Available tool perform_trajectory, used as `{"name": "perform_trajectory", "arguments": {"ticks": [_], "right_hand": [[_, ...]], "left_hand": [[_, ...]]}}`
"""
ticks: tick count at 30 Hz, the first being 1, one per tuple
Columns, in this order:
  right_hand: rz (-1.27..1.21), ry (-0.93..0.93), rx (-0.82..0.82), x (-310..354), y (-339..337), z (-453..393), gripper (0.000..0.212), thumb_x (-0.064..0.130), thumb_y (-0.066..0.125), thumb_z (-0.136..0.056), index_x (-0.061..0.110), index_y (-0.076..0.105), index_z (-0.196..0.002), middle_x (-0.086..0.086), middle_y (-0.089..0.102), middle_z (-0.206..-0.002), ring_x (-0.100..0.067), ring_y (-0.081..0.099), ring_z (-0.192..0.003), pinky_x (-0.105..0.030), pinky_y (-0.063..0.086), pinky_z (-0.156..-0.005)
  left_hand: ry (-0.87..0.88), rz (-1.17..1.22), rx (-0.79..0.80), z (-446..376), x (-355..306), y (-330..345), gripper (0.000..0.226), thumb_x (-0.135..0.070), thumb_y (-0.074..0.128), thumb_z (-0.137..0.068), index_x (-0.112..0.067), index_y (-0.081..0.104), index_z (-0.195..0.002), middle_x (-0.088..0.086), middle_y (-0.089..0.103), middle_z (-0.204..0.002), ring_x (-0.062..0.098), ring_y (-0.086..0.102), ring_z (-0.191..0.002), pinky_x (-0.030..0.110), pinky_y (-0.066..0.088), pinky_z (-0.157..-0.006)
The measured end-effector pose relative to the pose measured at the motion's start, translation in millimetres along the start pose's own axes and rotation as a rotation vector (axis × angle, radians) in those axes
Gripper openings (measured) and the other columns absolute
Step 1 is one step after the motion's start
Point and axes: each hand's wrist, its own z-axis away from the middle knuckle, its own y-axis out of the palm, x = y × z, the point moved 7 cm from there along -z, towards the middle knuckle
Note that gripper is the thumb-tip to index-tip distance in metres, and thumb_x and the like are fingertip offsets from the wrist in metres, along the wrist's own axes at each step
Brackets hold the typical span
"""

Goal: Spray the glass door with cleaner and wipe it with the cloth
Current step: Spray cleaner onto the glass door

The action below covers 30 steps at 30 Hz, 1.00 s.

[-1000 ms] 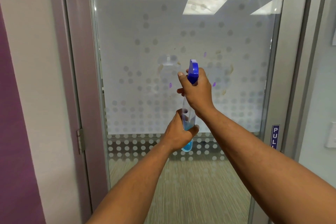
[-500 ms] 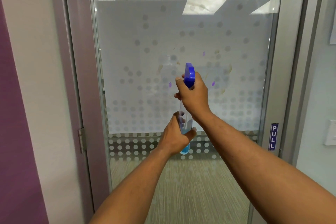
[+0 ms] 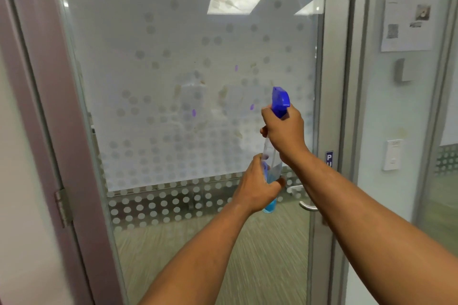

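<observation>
A glass door with a frosted dotted film fills the view; brownish and purple smears dot its middle. I hold a clear spray bottle with blue liquid and a blue trigger head upright in front of the door's right part. My right hand grips the neck under the trigger head. My left hand wraps the lower body of the bottle. No cloth is in view.
A grey door frame with a hinge stands at the left. A metal door handle and a blue PULL sign sit at the door's right edge. The right wall carries a paper notice and a white switch.
The view has shifted left, so both hands and the bottle now sit further right against the door. The door handle and the wall notice have come into view.
</observation>
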Motion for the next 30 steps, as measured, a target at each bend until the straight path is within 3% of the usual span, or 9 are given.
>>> {"name": "perform_trajectory", "arguments": {"ticks": [4,7,14,19,24,27,30], "right_hand": [[-0.013,-0.007,0.028,0,-11,4,0.017,0.015,0.062,-0.091,0.009,0.059,-0.106,-0.010,0.062,-0.088,-0.024,0.062,-0.070,-0.023,0.054,-0.059],[-0.023,0.002,0.050,-3,-12,14,0.022,0.016,0.063,-0.093,0.016,0.057,-0.114,-0.014,0.063,-0.105,-0.025,0.064,-0.077,-0.017,0.053,-0.059],[-0.010,0.042,0.101,-24,19,54,0.017,0.018,0.063,-0.094,0.021,0.057,-0.110,-0.011,0.065,-0.096,-0.023,0.064,-0.073,-0.015,0.052,-0.057],[-0.025,0.113,0.165,-48,63,75,0.017,0.022,0.064,-0.094,0.022,0.058,-0.110,-0.011,0.065,-0.095,-0.023,0.065,-0.074,-0.017,0.053,-0.058],[-0.033,0.128,0.200,-64,111,87,0.014,0.025,0.064,-0.094,0.019,0.059,-0.106,-0.011,0.064,-0.090,-0.020,0.062,-0.071,-0.019,0.054,-0.058],[-0.010,0.118,0.186,-69,133,93,0.011,0.028,0.064,-0.094,0.021,0.058,-0.101,-0.004,0.063,-0.083,-0.016,0.062,-0.068,-0.028,0.059,-0.061],[0.048,0.086,0.104,-72,143,102,0.012,0.037,0.063,-0.092,0.026,0.057,-0.091,0.000,0.064,-0.077,-0.024,0.066,-0.069,-0.046,0.060,-0.067]], "left_hand": [[0.006,0.033,0.013,0,-2,17,0.079,-0.044,0.070,-0.081,-0.033,0.026,-0.145,0.000,0.047,-0.141,0.019,0.055,-0.124,0.043,0.050,-0.105],[0.024,0.026,0.000,8,2,20,0.078,-0.051,0.069,-0.081,-0.032,0.028,-0.144,-0.001,0.049,-0.142,0.018,0.055,-0.125,0.042,0.052,-0.104],[-0.013,0.065,-0.045,44,40,9,0.053,-0.044,0.070,-0.082,-0.034,0.045,-0.129,-0.015,0.060,-0.114,0.002,0.063,-0.104,0.029,0.057,-0.088],[-0.122,-0.010,-0.059,69,86,-13,0.051,-0.058,0.063,-0.077,-0.036,0.045,-0.119,-0.012,0.059,-0.110,0.005,0.063,-0.102,0.036,0.058,-0.088],[-0.203,-0.015,-0.103,83,121,-45,0.046,-0.051,0.065,-0.080,-0.033,0.047,-0.118,-0.012,0.063,-0.107,0.005,0.065,-0.098,0.037,0.059,-0.087],[-0.220,0.011,-0.112,90,138,-61,0.051,-0.052,0.068,-0.079,-0.034,0.048,-0.123,-0.014,0.065,-0.113,0.003,0.065,-0.104,0.038,0.058,-0.093],[-0.195,-0.017,-0.080,94,147,-75,0.057,-0.047,0.070,-0.085,-0.037,0.044,-0.133,-0.015,0.062,-0.124,0.001,0.062,-0.113,0.032,0.056,-0.097]]}}
